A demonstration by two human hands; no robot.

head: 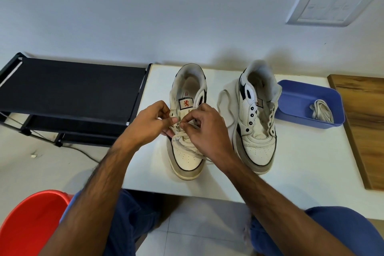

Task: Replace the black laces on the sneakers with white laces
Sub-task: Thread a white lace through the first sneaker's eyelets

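Observation:
Two white sneakers with black trim stand on a white table, toes toward me. The left sneaker has a white lace through its lowest eyelets. My left hand pinches the lace at the shoe's left eyelet row. My right hand pinches the same lace over the tongue; a loose strand runs off under that hand. The right sneaker has bare eyelets, and a white lace loops on the table at its left side. No black lace is visible.
A blue plastic tray at the back right holds a bundled white lace. A wooden board lies at the table's right edge. A black shoe rack stands left of the table, a red bucket by my left knee.

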